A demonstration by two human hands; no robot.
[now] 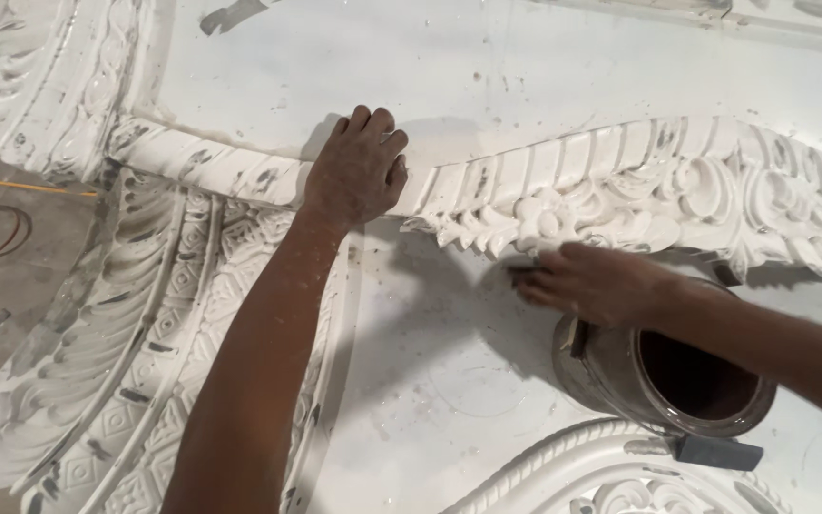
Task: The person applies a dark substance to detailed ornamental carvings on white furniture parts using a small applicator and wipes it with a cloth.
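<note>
While the left hand (356, 171) lies palm down across the curved white plaster moulding (487, 186) in the upper middle of the frame, its fingers are curled over the top edge of the ribbed band and grip nothing loose; it only presses on the relief. The moulding runs from the upper left of the frame, dips under that hand, then rises toward the right edge, where it turns into leafy scrollwork (715, 195). The right hand (596, 283) sits just right of centre, below the scrollwork, fingers drawn close together around a small dark tool (523, 272) whose tip shows at the fingertips, touching the lower edge of the carved flowers. What sort of tool it is cannot be told.

Just below that hand, in the lower right of the frame, stands a round, paint-smeared tin (620, 381) with its mouth open and dark inside. A flat grey piece (718, 451) lies touching its lower rim. A second ornamented arch (116, 362) sweeps down the left side of the frame, and another curved piece (611, 476) shows at the bottom edge. All rest on a white, scuffed board (449, 381).
</note>
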